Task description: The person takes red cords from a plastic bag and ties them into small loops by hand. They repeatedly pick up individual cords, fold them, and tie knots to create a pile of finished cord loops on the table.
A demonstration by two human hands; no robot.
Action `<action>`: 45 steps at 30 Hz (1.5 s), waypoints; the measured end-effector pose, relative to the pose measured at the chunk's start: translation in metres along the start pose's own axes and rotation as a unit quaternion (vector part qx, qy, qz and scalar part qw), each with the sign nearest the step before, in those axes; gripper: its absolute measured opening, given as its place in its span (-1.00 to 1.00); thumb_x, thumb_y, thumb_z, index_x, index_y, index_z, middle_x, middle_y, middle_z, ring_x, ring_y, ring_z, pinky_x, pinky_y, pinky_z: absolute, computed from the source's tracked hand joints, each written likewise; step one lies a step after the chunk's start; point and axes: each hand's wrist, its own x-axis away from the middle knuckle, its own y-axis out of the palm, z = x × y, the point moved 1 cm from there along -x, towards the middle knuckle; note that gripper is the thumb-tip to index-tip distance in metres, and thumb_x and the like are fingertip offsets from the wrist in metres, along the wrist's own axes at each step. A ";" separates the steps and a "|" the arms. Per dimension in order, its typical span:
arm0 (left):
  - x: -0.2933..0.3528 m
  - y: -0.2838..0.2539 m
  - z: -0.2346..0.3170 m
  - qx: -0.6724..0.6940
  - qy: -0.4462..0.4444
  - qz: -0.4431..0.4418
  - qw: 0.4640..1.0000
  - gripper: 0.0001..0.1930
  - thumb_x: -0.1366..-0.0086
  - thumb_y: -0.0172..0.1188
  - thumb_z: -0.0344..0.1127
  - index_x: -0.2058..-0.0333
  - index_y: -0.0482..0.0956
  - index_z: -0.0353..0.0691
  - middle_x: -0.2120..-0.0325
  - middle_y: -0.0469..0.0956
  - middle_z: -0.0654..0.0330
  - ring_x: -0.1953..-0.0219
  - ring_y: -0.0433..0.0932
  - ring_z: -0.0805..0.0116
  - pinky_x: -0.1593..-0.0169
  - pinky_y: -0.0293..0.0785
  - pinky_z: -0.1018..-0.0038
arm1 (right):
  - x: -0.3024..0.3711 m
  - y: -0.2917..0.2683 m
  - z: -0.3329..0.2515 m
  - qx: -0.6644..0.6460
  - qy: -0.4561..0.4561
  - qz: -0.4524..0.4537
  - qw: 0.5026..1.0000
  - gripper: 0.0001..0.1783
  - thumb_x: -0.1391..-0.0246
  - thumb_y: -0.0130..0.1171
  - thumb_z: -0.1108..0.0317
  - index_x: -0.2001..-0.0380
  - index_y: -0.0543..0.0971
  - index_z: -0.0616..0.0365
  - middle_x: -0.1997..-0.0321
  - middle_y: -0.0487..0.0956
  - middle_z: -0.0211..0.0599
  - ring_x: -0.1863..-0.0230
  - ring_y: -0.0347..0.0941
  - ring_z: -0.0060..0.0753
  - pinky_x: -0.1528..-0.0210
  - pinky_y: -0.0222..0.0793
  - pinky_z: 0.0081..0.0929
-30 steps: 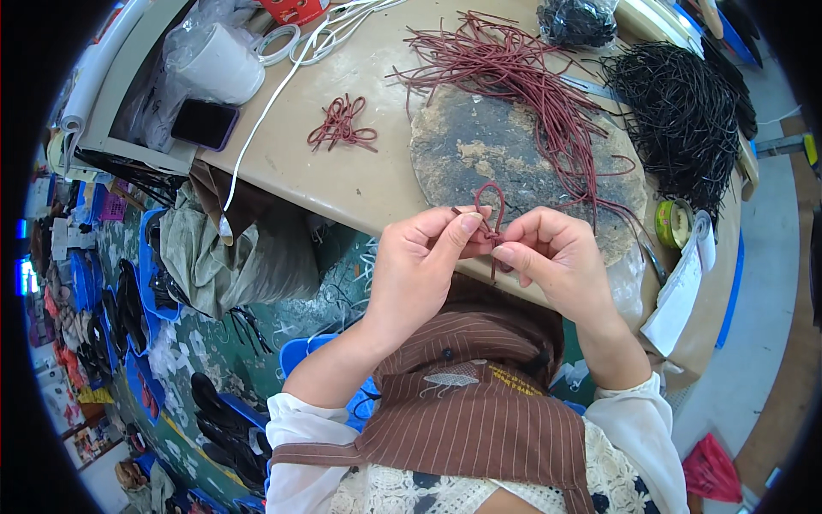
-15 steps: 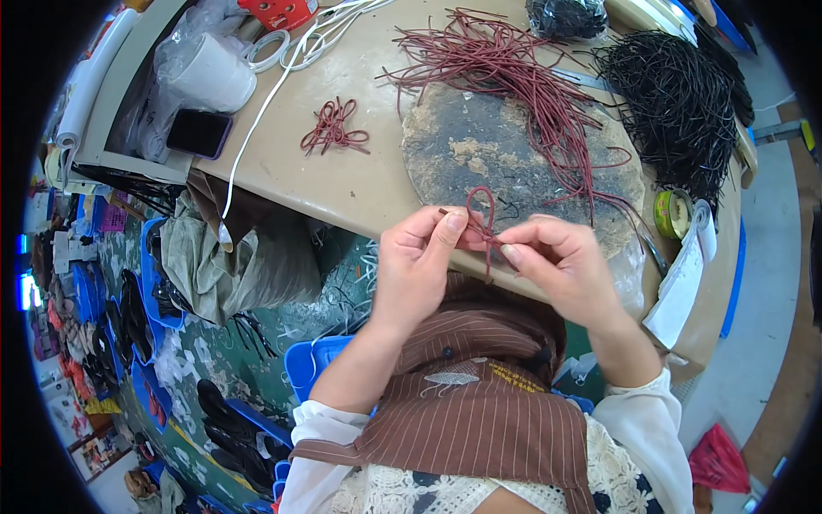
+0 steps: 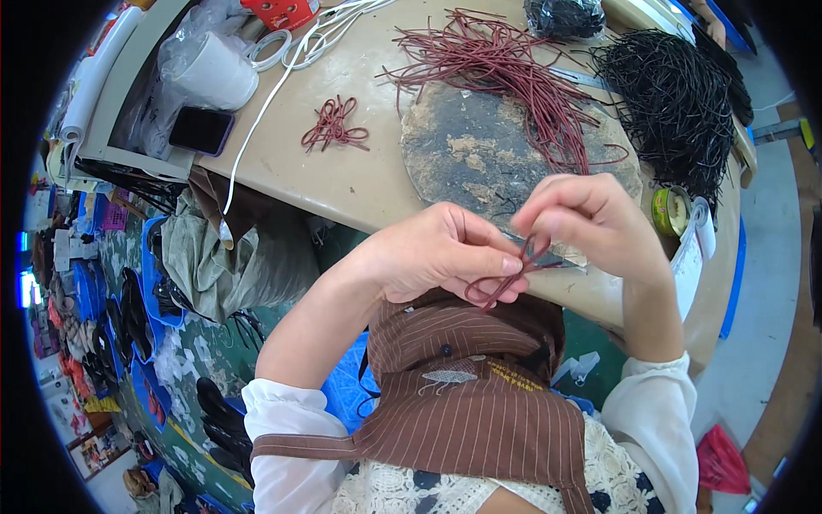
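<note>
Left fingers [image 3: 507, 265] pinch the dark-red looped cord [image 3: 527, 264], likely light and soft, best held where strands cross; right fingers [image 3: 561, 224] curl beside it, grip unclear.

A hand can pass over the tan tabletop [image 3: 342, 186] between the white cable [image 3: 256, 128] on the person's left and the round board [image 3: 467, 158]; midway, a bundle of looped dark red cord [image 3: 336, 126] forms a low obstacle, apart from both. Loose red cords [image 3: 514, 64] obstruct the board's far side. To its right, black cords [image 3: 664, 107] and a green round container [image 3: 670, 212] bar the way. Seen from here, the left hand [image 3: 445, 254] and right hand [image 3: 595, 221], a held cord [image 3: 538, 248] between them, obstruct the near approach.
</note>
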 end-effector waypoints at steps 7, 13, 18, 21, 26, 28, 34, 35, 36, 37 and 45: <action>-0.008 -0.002 0.000 0.052 0.045 0.056 0.996 -0.82 -0.17 0.12 -0.41 0.27 0.50 -0.37 0.42 0.57 0.05 0.40 0.59 0.35 0.42 0.50 0.61 | 0.026 0.047 0.044 -0.162 -0.139 0.238 0.947 -0.82 -0.08 0.04 0.48 0.27 0.50 0.37 0.19 0.50 -0.19 0.16 0.44 -0.47 0.08 0.36 -0.52; -0.003 0.002 0.010 0.029 0.024 0.037 0.999 -0.87 -0.15 0.15 -0.40 0.36 0.52 -0.35 0.44 0.57 0.04 0.43 0.58 0.36 0.43 0.48 0.61 | 0.031 0.048 0.033 -0.242 -0.095 0.204 0.944 -0.89 -0.08 0.04 0.53 0.34 0.48 0.37 0.21 0.51 -0.14 0.24 0.48 -0.46 0.13 0.41 -0.52; -0.001 0.005 0.015 0.004 -0.004 0.008 1.000 -0.87 -0.14 0.17 -0.40 0.39 0.52 -0.35 0.44 0.58 0.03 0.42 0.58 0.34 0.43 0.48 0.61 | 0.035 0.043 0.034 -0.296 -0.059 0.170 0.938 -0.85 -0.11 0.02 0.45 0.34 0.47 0.35 0.21 0.51 -0.15 0.24 0.49 -0.42 0.15 0.46 -0.46; -0.001 0.005 0.015 -0.002 -0.014 -0.006 1.000 -0.86 -0.12 0.18 -0.40 0.39 0.52 -0.36 0.44 0.58 0.03 0.42 0.58 0.35 0.43 0.48 0.61 | 0.038 0.042 0.035 -0.364 -0.033 0.140 0.920 -0.83 -0.11 0.03 0.41 0.33 0.46 0.35 0.21 0.51 -0.14 0.22 0.50 -0.37 0.12 0.47 -0.38; -0.001 0.006 0.017 -0.003 -0.038 0.007 0.999 -0.87 -0.11 0.19 -0.40 0.40 0.52 -0.36 0.45 0.58 0.03 0.46 0.56 0.38 0.46 0.46 0.63 | 0.038 0.042 0.041 -0.413 0.004 0.122 0.902 -0.76 -0.12 0.02 0.33 0.31 0.45 0.35 0.20 0.51 -0.09 0.19 0.50 -0.27 0.07 0.45 -0.29; -0.003 0.003 0.016 0.003 -0.029 0.008 1.000 -0.88 -0.11 0.19 -0.40 0.42 0.52 -0.36 0.46 0.58 0.03 0.47 0.56 0.39 0.46 0.46 0.63 | 0.038 0.042 0.041 -0.417 0.006 0.122 0.901 -0.71 -0.14 0.00 0.28 0.27 0.44 0.37 0.19 0.50 -0.07 0.18 0.50 -0.24 0.06 0.43 -0.28; -0.004 -0.002 0.015 -0.021 -0.009 0.042 0.999 -0.88 -0.11 0.19 -0.40 0.42 0.53 -0.36 0.48 0.57 0.05 0.48 0.55 0.41 0.46 0.46 0.64 | 0.033 0.043 0.040 -0.397 -0.068 0.108 0.909 -0.57 -0.16 -0.03 0.17 0.17 0.40 0.42 0.13 0.47 -0.02 0.12 0.48 -0.21 -0.02 0.36 -0.28; -0.004 -0.002 0.016 -0.022 -0.005 0.047 0.999 -0.88 -0.11 0.19 -0.40 0.42 0.53 -0.36 0.48 0.57 0.05 0.49 0.54 0.42 0.47 0.45 0.64 | 0.031 0.044 0.040 -0.413 -0.067 0.110 0.902 -0.57 -0.15 -0.01 0.18 0.17 0.40 0.43 0.13 0.47 -0.02 0.12 0.47 -0.23 -0.03 0.35 -0.29; -0.004 -0.003 0.016 -0.024 -0.002 0.047 0.999 -0.88 -0.12 0.19 -0.40 0.42 0.53 -0.36 0.49 0.57 0.05 0.49 0.54 0.42 0.47 0.45 0.64 | 0.030 0.045 0.041 -0.428 -0.066 0.111 0.894 -0.58 -0.14 0.01 0.19 0.17 0.40 0.43 0.12 0.47 -0.03 0.11 0.47 -0.25 -0.04 0.34 -0.31; -0.004 -0.004 0.016 -0.026 0.002 0.048 0.999 -0.88 -0.12 0.19 -0.40 0.42 0.53 -0.36 0.49 0.57 0.05 0.49 0.54 0.43 0.47 0.45 0.65 | 0.029 0.048 0.042 -0.386 -0.070 0.141 0.909 -0.62 -0.13 0.02 0.24 0.19 0.41 0.42 0.14 0.48 -0.06 0.13 0.47 -0.28 -0.02 0.35 -0.33; -0.005 -0.010 0.012 -0.034 -0.007 0.031 0.999 -0.88 -0.11 0.18 -0.41 0.42 0.53 -0.36 0.47 0.57 0.03 0.46 0.56 0.40 0.45 0.45 0.64 | 0.025 0.056 0.037 -0.307 -0.020 0.180 0.934 -0.88 -0.08 0.05 0.50 0.30 0.48 0.32 0.27 0.52 -0.23 0.22 0.46 -0.48 0.10 0.38 -0.48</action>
